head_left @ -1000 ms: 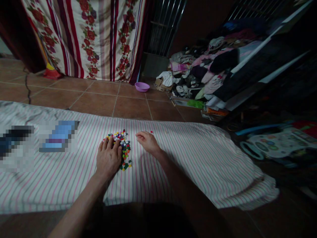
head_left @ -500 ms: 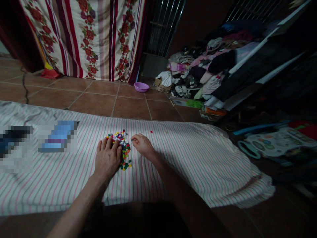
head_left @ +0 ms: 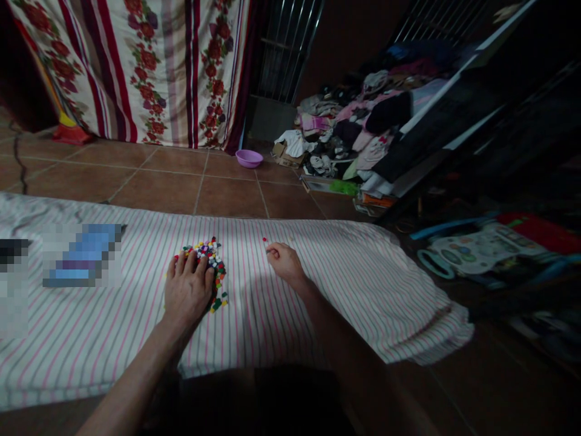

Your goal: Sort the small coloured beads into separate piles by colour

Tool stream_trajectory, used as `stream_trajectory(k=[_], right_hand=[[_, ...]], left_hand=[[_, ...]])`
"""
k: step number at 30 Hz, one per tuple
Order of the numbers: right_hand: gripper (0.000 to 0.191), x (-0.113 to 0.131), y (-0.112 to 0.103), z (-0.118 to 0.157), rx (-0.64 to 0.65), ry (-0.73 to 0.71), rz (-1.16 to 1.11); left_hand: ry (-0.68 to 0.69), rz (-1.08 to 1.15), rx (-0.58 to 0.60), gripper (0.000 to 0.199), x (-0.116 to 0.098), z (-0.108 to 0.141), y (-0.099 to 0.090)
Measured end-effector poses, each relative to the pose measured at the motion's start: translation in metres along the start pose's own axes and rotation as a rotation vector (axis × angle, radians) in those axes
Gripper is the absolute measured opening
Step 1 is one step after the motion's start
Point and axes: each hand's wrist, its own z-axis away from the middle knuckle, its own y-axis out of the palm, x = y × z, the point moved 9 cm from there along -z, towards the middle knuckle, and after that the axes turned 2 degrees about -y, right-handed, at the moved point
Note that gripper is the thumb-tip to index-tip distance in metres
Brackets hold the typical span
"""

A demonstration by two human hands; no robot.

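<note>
Left hand (head_left: 187,287): palm down, fingers lightly spread, lying over part of the pile; seemingly laid there to keep loose bits together, as nothing is seen gripped. Right hand (head_left: 285,261): curled, thumb and forefinger drawn close, apart from the pile; whether it pinches anything, cannot tell.

Pile (head_left: 213,257): small pieces in red, yellow, green, orange, white and dark tones; partly under the left hand, the rest showing past its fingertips and down its thumb side; gathered, it would seem, to lie within reach of both hands. Red piece (head_left: 264,239): single, just beyond the right hand, well apart from the pile; its reason for lying alone, not shown.

Cloth (head_left: 336,290): pale, striped pink and grey, spread beneath hands and pieces; likely a clean ground on which small bits stand out. Blue item (head_left: 86,254): masked by coarse blocks, on the cloth, left of the pile; set aside, perhaps, to leave room. Dark item (head_left: 13,251): likewise masked, at the left edge.

Beyond: basin (head_left: 249,158), purple, on the tiles (head_left: 172,181); curtain (head_left: 175,72), floral and striped; clothes (head_left: 345,121), heaped; panel (head_left: 472,248), with round coloured shapes, at right.

Brands, labels, writing: none legible; masked items unreadable; panel too dim.
</note>
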Motion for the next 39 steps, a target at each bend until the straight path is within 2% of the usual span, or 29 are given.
stream_trajectory(k=[5,15,23,29,34,39], right_hand=[[0.026,-0.017,-0.010,0.007,-0.010,0.035,0.045],[0.026,-0.002,0.006,0.025,0.045,-0.057,0.079],[0.028,0.001,0.004,0.024,0.135,-0.046,0.092],[0.026,0.005,-0.004,0.017,0.195,0.001,0.107],[0.024,0.024,-0.006,0.006,0.157,-0.022,0.127],[0.024,0.064,0.016,-0.004,0.193,-0.133,0.037]], left_hand=[[0.024,-0.024,-0.044,0.048,-0.003,0.001,-0.002],[-0.008,0.030,-0.039,0.049,0.001,0.000,-0.003],[-0.007,0.011,-0.001,0.050,0.003,0.000,-0.006],[-0.012,0.057,-0.012,0.047,0.014,0.002,-0.008],[-0.014,0.079,0.012,0.048,0.021,0.004,-0.005],[-0.019,0.092,0.034,0.049,0.029,0.006,-0.001]])
